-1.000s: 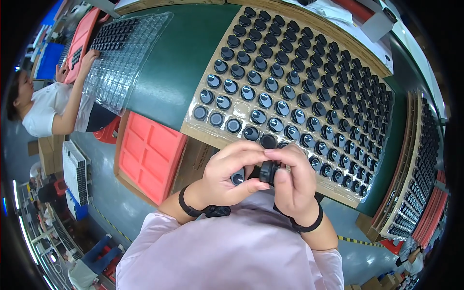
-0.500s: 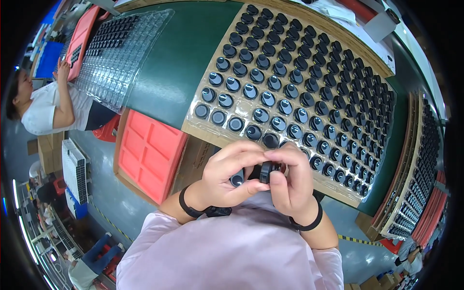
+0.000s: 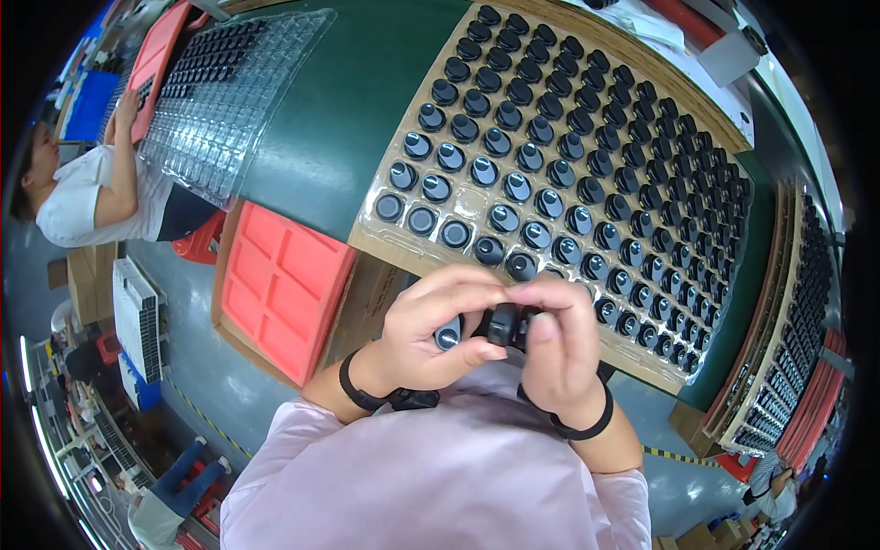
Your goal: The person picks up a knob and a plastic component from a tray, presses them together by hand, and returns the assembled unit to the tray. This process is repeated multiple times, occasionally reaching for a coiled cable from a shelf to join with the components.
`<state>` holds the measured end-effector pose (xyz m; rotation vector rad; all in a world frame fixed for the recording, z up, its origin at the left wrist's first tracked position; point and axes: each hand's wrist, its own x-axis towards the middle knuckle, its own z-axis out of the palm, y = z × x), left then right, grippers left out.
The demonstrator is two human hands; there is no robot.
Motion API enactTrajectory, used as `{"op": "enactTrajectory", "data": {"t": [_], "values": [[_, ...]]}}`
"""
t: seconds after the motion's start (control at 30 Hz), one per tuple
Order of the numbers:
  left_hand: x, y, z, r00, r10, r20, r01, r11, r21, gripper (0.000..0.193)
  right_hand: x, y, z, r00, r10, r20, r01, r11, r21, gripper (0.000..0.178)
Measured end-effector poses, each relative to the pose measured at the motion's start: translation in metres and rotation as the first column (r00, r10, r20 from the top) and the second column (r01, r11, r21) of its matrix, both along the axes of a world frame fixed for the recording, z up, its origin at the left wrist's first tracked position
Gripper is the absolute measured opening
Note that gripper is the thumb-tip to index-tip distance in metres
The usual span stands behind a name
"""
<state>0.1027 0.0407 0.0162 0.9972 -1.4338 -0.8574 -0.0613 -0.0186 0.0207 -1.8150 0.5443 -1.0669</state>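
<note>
Bright, even overhead light falling across scene; shadows staying soft and faint. Small glare spots glinting on black caps [image 3: 550, 174] and on clear blister tray [image 3: 229, 101]. Fisheye bending straight edges toward rim; black vignette filling corners. Centre reading sharp; hands slightly soft; figures and objects near edge shrinking and smearing.

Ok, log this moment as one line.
left hand: holds black cap | right hand: pinches black part | both hands: together at chest | ahead: cap tray | left: red tray
</note>
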Motion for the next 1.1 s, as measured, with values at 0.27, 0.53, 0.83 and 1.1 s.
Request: {"op": "enactTrajectory", "data": {"t": [0.27,0.53,0.83,1.1], "values": [[0.004,0.001,0.001,0.998,0.058,0.03,-0.059,0.998,0.018,0.041,-0.005,0.002,0.001,0.999,0.038,0.01,-0.039,0.947,0.319,0.032],[0.013,0.0,-0.009,0.999,0.03,-0.018,-0.028,0.99,0.138,0.055,0.003,-0.01,0.003,0.985,-0.076,-0.156,0.048,0.984,-0.173,0.03],[0.023,0.007,-0.019,0.965,0.094,-0.245,-0.024,0.961,0.275,0.052,0.02,-0.03,0.025,0.942,0.009,-0.336,-0.098,0.964,-0.247,0.028],[0.044,0.021,-0.037,0.882,0.115,-0.457,0.089,0.913,0.399,0.068,0.054,-0.06,0.019,0.729,-0.109,-0.676,-0.03,0.981,-0.192,0.019]]}}
